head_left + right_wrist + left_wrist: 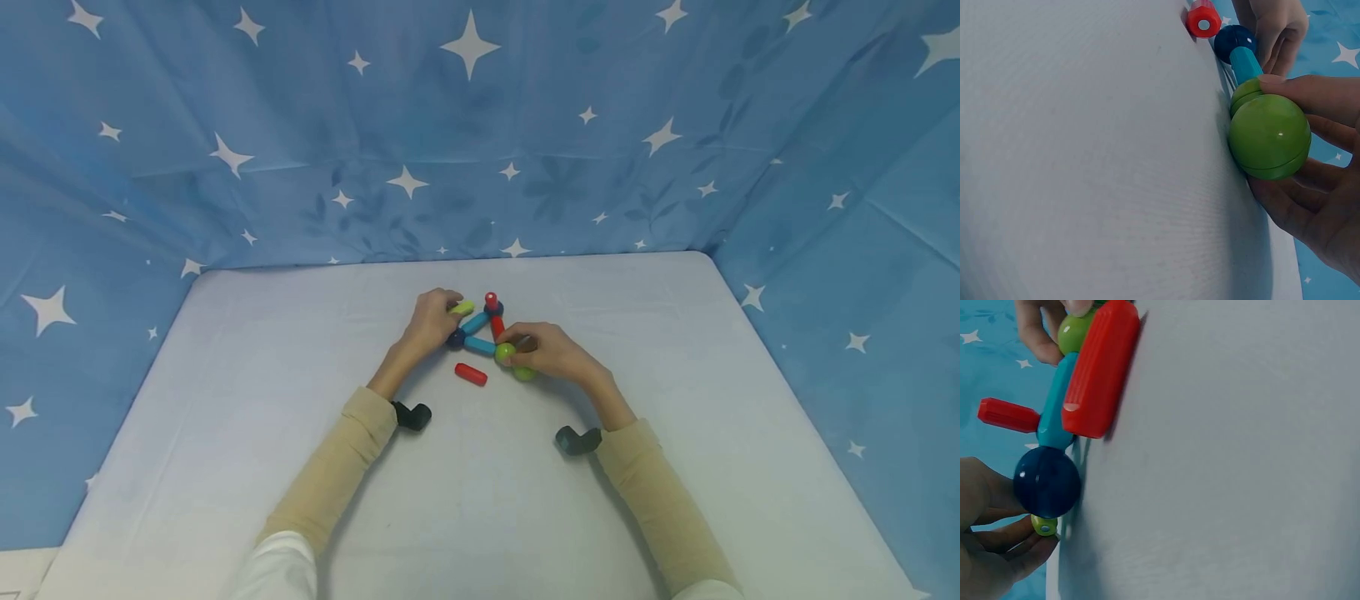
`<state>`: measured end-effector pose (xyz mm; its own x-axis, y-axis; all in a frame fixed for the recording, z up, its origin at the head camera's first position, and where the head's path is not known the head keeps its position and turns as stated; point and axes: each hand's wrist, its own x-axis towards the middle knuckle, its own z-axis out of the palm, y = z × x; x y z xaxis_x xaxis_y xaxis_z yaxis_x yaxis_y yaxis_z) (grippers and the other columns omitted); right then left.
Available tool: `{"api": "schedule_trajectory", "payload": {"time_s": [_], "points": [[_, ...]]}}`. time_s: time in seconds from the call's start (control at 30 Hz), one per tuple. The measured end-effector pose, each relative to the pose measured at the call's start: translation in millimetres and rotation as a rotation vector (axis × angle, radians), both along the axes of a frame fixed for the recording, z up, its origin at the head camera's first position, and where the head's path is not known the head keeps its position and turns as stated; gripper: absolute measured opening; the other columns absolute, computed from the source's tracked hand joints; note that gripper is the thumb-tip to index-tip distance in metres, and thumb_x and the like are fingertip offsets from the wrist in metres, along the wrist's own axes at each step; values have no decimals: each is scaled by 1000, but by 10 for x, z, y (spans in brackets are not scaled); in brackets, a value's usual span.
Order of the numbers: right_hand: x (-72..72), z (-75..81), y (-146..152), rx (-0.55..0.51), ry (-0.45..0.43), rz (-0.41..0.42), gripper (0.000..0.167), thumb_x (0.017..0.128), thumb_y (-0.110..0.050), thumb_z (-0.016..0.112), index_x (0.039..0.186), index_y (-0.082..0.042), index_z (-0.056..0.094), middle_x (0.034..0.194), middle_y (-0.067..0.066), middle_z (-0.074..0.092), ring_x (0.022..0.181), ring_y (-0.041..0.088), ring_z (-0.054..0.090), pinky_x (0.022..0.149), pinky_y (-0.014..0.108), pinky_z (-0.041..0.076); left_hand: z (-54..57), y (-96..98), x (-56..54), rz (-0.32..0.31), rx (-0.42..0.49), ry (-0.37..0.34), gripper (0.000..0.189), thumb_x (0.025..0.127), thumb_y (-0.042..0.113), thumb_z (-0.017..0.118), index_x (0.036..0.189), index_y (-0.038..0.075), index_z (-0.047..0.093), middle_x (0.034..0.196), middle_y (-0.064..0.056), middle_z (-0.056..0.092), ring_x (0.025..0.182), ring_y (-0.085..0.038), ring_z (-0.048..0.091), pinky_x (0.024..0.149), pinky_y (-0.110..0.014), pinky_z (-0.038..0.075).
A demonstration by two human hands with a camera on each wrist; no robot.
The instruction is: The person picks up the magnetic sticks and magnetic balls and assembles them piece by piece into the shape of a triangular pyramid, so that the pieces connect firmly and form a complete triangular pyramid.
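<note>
Two blue rods (480, 344) meet at a dark blue ball (456, 339); your left hand (431, 321) pinches a yellow-green rod (463, 307), your right hand (553, 350) grips the green ball (505, 354) ending one.

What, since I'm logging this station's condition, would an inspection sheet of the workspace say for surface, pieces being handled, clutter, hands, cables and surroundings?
Surface: table with a white cover.
Job's things: near dark blue ball linked by blue rods to far dark blue ball and first green ball; side red rod runs between those two; upright red rod on the far ball; second green ball beside the first; loose red rod lies apart.
Clutter: nothing seen.
Hands: left hand pinches a yellow-green rod; right hand grips the first green ball.
Cables: nothing seen.
Surroundings: blue curtain with white stars.
</note>
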<state>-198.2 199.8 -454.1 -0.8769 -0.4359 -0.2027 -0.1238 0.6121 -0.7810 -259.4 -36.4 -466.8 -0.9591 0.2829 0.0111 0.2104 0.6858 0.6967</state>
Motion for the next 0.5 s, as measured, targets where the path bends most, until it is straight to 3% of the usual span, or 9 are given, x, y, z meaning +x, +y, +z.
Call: {"api": "schedule_trajectory", "payload": {"time_s": [0.27,0.5], "points": [[-5,7,4,-5,3,2,30,94,-13,74,124,-14,71,123,9,70,110,30,70,95,45,59,107,-94,131,-28,45,-14,38,96,7,70,133,-2,66,126,-19,69,112,-30,66,94,-40,58],[0,10,-6,-10,1,0,30,94,-13,74,123,-14,71,123,9,70,110,30,70,94,45,59,204,-173,269,-17,174,-65,38,96,9,71,132,0,66,129,-17,69,116,-31,66,97,-41,57]]}}
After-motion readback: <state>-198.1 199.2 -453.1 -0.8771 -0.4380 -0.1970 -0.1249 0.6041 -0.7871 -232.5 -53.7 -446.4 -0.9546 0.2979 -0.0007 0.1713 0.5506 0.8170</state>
